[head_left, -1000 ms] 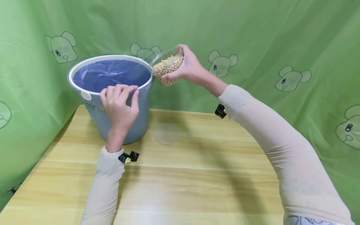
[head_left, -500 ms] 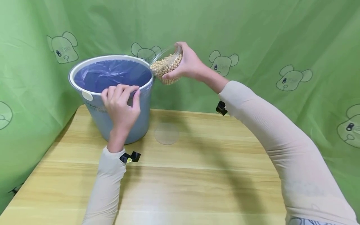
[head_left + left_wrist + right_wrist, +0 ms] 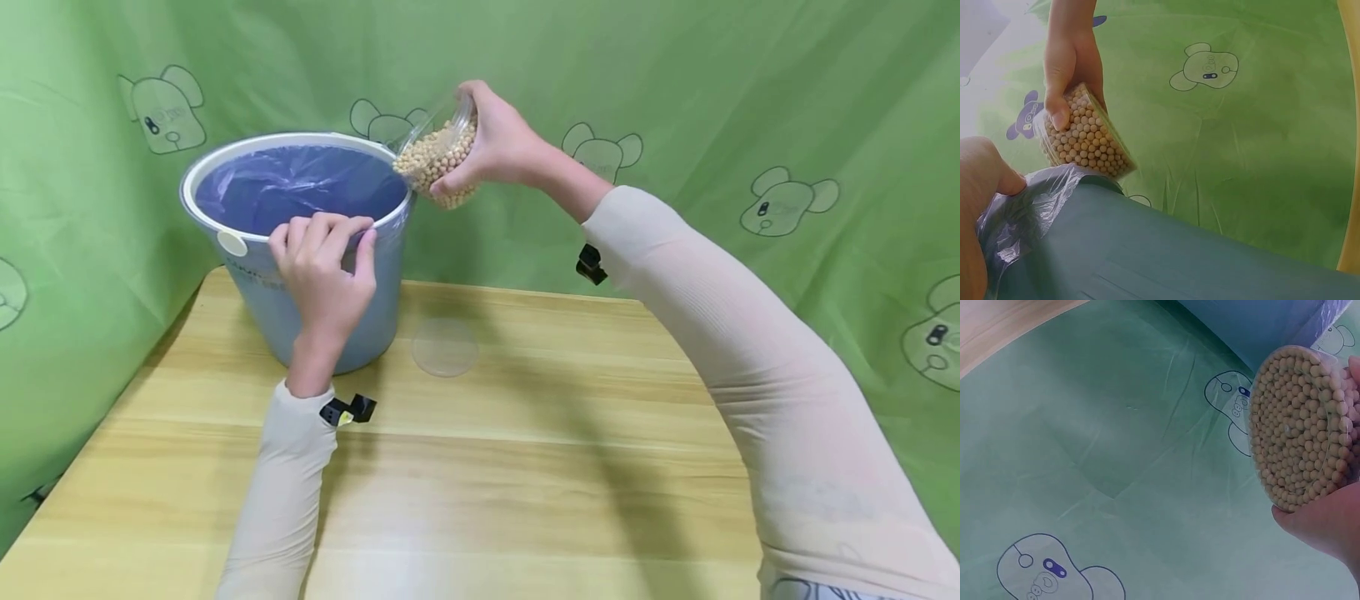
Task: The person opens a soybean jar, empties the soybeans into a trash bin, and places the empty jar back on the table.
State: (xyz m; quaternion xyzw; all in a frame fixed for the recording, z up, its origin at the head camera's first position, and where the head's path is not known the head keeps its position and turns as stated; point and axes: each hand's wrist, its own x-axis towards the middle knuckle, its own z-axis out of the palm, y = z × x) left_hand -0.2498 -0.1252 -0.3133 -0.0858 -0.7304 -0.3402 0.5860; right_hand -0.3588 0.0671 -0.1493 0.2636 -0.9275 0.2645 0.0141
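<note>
My right hand (image 3: 498, 142) grips a clear round jar (image 3: 452, 198) nearly full of pale round dried beans (image 3: 427, 157), perhaps soybeans. The jar is tilted left, its mouth at the right rim of a blue trash bin (image 3: 360, 317). In the right wrist view the jar's bean-packed base (image 3: 1297, 431) faces the camera. My left hand (image 3: 322, 271) holds the bin's near rim, fingers over the edge and thumb outside. A thin plastic liner (image 3: 1029, 212) covers the rim beside it in the left wrist view. Inside the bin I see only crinkled liner; its bottom is hidden.
A clear round lid (image 3: 445, 347) lies flat on the wooden table (image 3: 525, 500), just right of the bin. Green cloth (image 3: 697, 100) with animal-head prints stands close behind and along both sides.
My right hand has risen slightly and tips the jar further toward the bin, the beans shifting toward its mouth. The left hand keeps its place on the rim; the view has shifted a little.
</note>
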